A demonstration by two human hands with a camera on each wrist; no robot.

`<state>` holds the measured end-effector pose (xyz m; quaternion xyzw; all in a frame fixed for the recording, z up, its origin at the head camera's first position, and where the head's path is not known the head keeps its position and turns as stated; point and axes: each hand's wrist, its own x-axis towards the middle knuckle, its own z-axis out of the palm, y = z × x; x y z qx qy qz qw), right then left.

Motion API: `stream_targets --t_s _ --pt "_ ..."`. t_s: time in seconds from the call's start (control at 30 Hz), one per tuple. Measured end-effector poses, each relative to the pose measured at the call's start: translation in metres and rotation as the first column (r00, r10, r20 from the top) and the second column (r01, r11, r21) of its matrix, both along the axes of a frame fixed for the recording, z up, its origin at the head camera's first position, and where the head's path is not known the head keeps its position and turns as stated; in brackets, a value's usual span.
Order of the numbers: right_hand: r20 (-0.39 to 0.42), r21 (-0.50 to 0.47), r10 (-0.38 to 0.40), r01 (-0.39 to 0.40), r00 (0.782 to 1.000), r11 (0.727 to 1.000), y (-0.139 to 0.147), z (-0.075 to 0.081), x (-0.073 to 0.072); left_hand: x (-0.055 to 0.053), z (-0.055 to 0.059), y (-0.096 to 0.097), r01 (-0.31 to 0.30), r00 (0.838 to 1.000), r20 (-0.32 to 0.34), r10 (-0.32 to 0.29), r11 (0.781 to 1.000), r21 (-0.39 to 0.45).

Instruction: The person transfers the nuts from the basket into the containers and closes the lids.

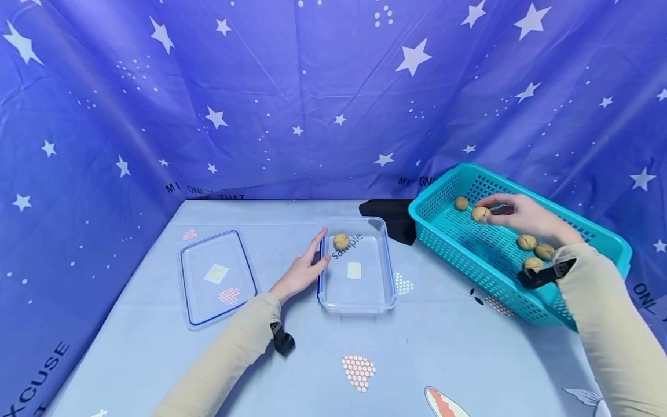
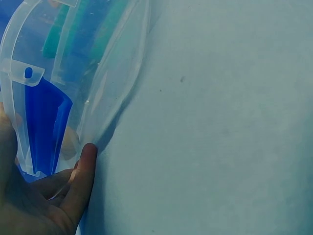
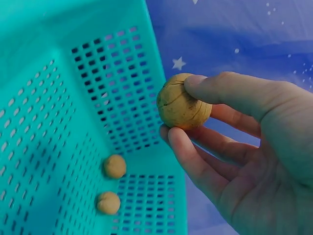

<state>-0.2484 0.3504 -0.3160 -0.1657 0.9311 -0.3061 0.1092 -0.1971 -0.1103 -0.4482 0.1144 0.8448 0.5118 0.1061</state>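
Observation:
A walnut is pinched between the thumb and fingertips of my right hand, which is over the teal basket. Inside the basket lie several more walnuts, and the right wrist view shows two of them. My left hand touches the left side of a clear plastic container with its fingers extended. In the left wrist view its fingertips lie against the container wall, near a blue side clip. One walnut sits in the container's far left part.
A clear lid with a blue seal lies flat on the table to the left of the container. A black flat shape shows between container and basket. Behind everything hangs a blue star-patterned cloth.

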Motion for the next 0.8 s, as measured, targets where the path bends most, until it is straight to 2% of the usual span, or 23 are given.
stream_targets --t_s 0.33,0.8 --pt "-0.023 -0.015 0.046 -0.046 0.999 0.999 -0.021 0.007 -0.001 0.0 0.0 0.0 -0.003 1.0 -0.011 0.002 1.0 -0.009" --pt "-0.024 -0.113 0.103 -0.105 0.994 0.988 -0.063 0.006 -0.003 -0.001 -0.001 -0.001 -0.001 1.0 -0.001 0.001 1.0 -0.02"
